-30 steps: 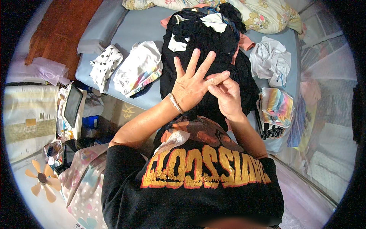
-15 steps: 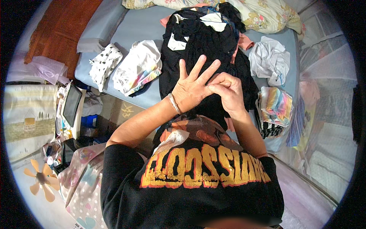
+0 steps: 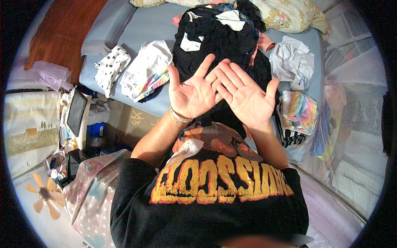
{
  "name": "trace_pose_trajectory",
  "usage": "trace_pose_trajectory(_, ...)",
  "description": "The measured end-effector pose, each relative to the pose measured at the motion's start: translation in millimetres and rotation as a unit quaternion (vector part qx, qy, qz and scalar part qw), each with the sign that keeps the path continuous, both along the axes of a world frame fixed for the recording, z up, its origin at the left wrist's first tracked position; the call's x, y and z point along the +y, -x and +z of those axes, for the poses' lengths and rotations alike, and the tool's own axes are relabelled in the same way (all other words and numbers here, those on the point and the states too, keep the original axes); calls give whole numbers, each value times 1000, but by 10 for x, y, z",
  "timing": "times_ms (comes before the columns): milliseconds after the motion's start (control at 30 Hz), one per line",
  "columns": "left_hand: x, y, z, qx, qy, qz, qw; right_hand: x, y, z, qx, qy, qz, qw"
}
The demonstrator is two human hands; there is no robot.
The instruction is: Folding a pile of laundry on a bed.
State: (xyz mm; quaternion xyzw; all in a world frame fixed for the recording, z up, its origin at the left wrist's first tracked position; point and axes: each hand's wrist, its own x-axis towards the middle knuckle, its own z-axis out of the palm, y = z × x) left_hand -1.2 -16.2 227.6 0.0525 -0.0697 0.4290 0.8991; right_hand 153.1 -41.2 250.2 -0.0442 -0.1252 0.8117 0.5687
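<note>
My left hand (image 3: 192, 96) is palm up with its fingers spread, a silver bangle (image 3: 180, 118) on its wrist. Beside it my right hand (image 3: 251, 99) also lies palm up, its fingers stretched and its thumb out to the right. The fingertips of both hands cross and overlap in the middle. Neither hand holds anything. Behind and below them is a heap of black clothes (image 3: 227, 41) with white patches, partly covered by my hands.
On the blue-grey mattress (image 3: 136, 31) lie spotted white cloth (image 3: 111, 68), folded white clothes (image 3: 147, 66), a crumpled white shirt (image 3: 291, 62) and a rainbow-coloured folded stack (image 3: 298, 111). A flowered quilt (image 3: 285, 16) is at the far edge. An orange-bladed fan (image 3: 44, 193) stands lower left; netting (image 3: 351, 111) hangs right.
My left hand has turned from back-up to palm-up. My right hand has released its pinch near the left little finger and opened out palm up.
</note>
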Motion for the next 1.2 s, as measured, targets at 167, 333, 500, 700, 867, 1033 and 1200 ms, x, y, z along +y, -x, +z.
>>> trace_pose_trajectory(167,4,-22,0,13,-10,2,1000,-1,-11,-16,32,-3,2,999)
trace_pose_trajectory(333,16,-50,-8,5,-6,-3,1000,-4,-29,-29,-5,0,-8,1000)
trace_pose_trajectory(500,52,-133,-252,251,-69,102,960,34,9,-210,-2,34,-14,999)
trace_pose_trajectory(700,-52,-174,-630,514,-115,245,814,34,146,-603,6,47,48,998)
trace_pose_trajectory(867,-73,-17,-660,516,-85,282,804,94,279,-560,21,63,90,994)
trace_pose_trajectory(1033,-240,408,-578,563,-45,321,760,158,655,-501,26,55,199,978)
trace_pose_trajectory(1200,-561,911,-424,657,-35,358,663,177,1114,-512,34,36,344,938)
